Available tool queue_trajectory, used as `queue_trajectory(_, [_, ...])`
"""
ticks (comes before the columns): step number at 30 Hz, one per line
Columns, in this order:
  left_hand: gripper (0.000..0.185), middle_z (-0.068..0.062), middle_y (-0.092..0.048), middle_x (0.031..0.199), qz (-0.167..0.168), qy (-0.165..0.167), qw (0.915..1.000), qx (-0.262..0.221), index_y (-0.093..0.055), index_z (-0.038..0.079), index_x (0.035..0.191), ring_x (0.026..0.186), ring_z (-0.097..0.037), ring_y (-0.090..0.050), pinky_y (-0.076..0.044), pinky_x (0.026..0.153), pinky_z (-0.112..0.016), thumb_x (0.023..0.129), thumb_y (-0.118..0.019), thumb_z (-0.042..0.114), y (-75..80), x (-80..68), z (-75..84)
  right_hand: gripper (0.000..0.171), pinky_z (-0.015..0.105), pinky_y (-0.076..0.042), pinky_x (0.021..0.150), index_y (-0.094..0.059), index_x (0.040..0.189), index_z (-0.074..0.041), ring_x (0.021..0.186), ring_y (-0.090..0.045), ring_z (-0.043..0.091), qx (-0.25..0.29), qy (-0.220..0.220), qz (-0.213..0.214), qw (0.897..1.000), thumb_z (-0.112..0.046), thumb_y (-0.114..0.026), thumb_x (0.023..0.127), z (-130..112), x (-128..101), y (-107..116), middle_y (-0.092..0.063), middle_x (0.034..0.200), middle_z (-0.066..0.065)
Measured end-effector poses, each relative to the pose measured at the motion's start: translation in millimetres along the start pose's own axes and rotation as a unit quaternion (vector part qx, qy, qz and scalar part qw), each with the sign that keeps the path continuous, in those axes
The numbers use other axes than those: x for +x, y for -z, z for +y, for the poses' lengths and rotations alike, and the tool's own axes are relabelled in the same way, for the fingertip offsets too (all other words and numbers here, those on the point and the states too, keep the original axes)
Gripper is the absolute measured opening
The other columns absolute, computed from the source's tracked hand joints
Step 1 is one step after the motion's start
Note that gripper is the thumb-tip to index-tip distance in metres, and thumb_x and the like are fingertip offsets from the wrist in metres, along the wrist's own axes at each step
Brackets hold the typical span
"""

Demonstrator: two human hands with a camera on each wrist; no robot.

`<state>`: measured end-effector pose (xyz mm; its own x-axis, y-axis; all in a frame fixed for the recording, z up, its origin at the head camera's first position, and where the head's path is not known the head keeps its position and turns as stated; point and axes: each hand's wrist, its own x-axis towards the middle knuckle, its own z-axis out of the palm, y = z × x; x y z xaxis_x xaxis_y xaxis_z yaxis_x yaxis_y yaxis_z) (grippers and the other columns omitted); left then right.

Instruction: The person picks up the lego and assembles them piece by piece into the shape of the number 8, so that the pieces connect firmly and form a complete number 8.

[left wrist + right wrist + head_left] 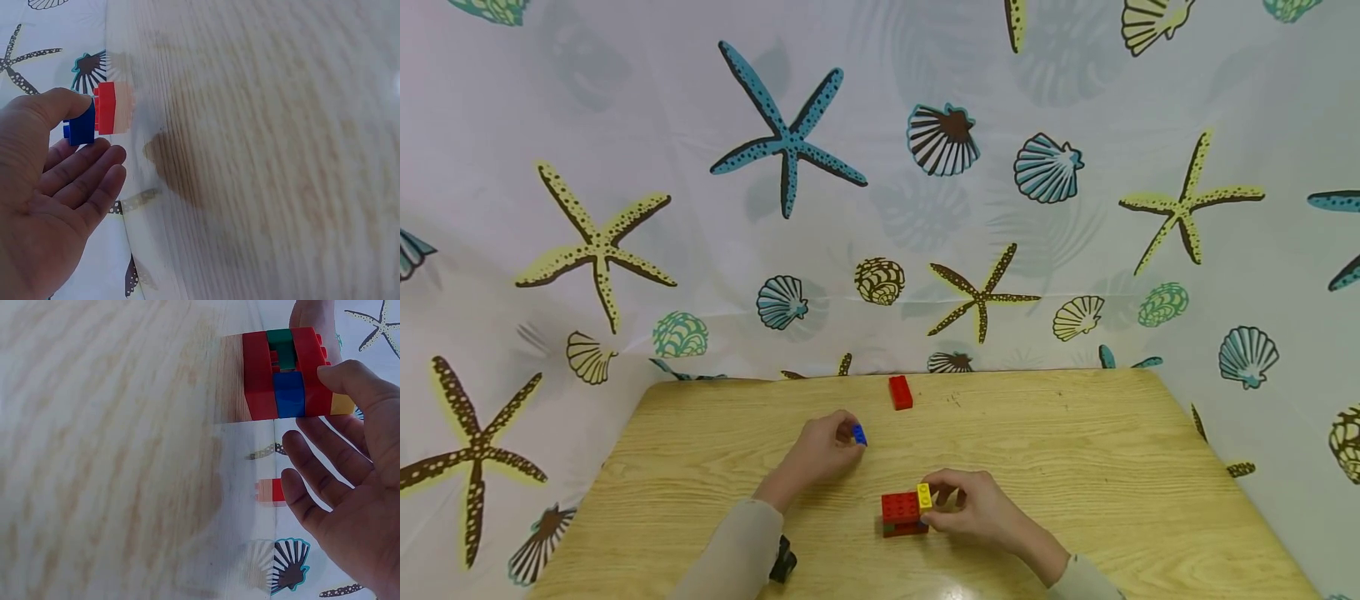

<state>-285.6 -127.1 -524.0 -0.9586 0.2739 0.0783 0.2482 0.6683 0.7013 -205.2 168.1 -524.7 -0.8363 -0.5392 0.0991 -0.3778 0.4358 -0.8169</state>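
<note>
My left hand (826, 447) pinches a small blue toy brick (859, 435) between thumb and fingertips, over the left-middle of the table. The thumb lies along one side of it in the left wrist view. Nearer to me stands a block of stacked toy bricks (900, 505), red above and below. Between the red layers, a green brick (284, 349) and another blue brick (289, 395) show in the right wrist view. A yellow brick (924, 497) sits on top at the right end. Thumb and fingers of my right hand (976, 507) hold the yellow brick, the thumb also at the upper red layer.
A loose red brick (900, 392) lies near the back edge of the wooden table (1045, 442). Beside my left sleeve is a small black object (783, 560). A cloth (880, 200) printed with shells and starfish hangs behind the table and along its sides.
</note>
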Motion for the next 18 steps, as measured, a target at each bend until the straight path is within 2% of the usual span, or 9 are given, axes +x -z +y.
queue_trajectory(8, [0.027, -0.004, -0.072, 0.101, 0.013, -0.022, 0.9993, -0.028, -0.069, 0.006, 0.115, 0.094, -0.019, -0.070, -0.061, 0.086, -0.039, 0.091, -0.081, 0.013, 0.9, -10.8, 0.1, 0.039, 0.024, -0.054, 0.076, -0.072, 0.128, -0.010, 0.093, -0.071, 0.022, 0.004, 0.001, 0.000, 1.000, -0.030, -0.081, 0.095, 0.4, 0.0, -0.4, -0.076, 0.109, 0.003])
queue_trajectory(18, [0.028, 0.000, -0.073, 0.102, 0.015, -0.019, 0.9973, -0.070, -0.070, 0.010, 0.117, 0.095, -0.013, -0.068, -0.056, 0.085, -0.032, 0.092, -0.081, 0.020, 2.9, -22.4, 8.3, 0.041, 0.024, -0.053, 0.075, -0.072, 0.129, -0.008, 0.093, -0.071, 0.021, 0.001, 0.003, -0.002, 1.000, -0.031, -0.080, 0.095, 0.8, -0.1, -0.2, -0.075, 0.109, 0.004])
